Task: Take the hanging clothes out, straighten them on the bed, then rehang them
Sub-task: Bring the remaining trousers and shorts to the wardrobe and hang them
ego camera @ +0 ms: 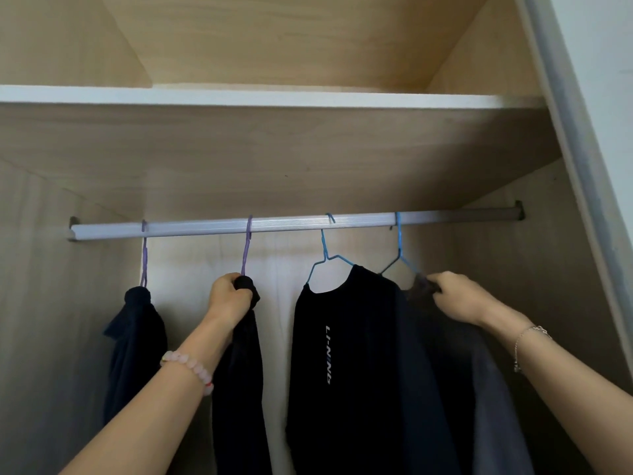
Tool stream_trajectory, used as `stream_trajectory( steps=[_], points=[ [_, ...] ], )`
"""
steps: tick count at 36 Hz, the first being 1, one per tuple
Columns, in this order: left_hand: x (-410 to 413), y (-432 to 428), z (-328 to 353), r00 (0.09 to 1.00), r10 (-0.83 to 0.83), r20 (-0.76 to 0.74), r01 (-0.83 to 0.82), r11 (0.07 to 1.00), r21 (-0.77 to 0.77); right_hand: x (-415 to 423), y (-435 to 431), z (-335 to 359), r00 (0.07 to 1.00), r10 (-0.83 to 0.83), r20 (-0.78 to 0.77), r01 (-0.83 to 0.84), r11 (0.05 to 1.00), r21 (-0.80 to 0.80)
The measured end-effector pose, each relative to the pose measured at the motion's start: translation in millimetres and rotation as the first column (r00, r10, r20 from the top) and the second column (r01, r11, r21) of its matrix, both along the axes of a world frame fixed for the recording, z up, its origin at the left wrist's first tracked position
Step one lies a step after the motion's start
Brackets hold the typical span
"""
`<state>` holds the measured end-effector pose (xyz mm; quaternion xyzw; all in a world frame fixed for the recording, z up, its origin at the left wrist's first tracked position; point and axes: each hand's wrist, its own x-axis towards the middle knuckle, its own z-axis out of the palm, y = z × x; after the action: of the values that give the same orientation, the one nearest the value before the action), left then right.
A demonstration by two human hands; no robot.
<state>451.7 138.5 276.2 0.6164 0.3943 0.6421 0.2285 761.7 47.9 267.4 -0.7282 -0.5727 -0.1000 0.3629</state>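
Inside a pale wooden wardrobe point(274, 159), a white-edged shelf point(239, 97) sits above the silver metal rail point(294, 224). Below the rail, the left hand point(229, 299) grips a bunched black garment point(239, 389); the right hand point(459, 296) pinches a grey shirt point(496, 423).

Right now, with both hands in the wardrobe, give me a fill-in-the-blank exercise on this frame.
The number of hangers on the rail is ___.
The left hand grips a dark garment whose hanger is ___.
The right hand grips a grey garment whose hanger is ___.
The lettered black shirt hangs ___ the two hands.
Missing words: four, purple, blue, between.
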Motion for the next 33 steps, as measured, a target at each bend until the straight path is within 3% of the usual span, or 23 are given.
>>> stream_trajectory(
  steps=[9, 24, 33],
  points=[
    [0, -8, 2, 0.999, -0.033, 0.027, 0.034, 0.999, -0.030, 1, 3, -5, 0.997, 0.057, -0.049, -0.054, 0.997, 0.056],
    [-1, -23, 1, 0.980, -0.056, 0.190, 0.066, 0.997, -0.048, -9, 8, -10, 0.996, 0.094, 0.008, -0.094, 0.994, 0.053],
    [3, -30, -4, 0.988, -0.068, 0.142, 0.073, 0.997, -0.032, -12, 1, -13, 0.990, 0.131, -0.044, -0.129, 0.991, 0.042]
  ],
)
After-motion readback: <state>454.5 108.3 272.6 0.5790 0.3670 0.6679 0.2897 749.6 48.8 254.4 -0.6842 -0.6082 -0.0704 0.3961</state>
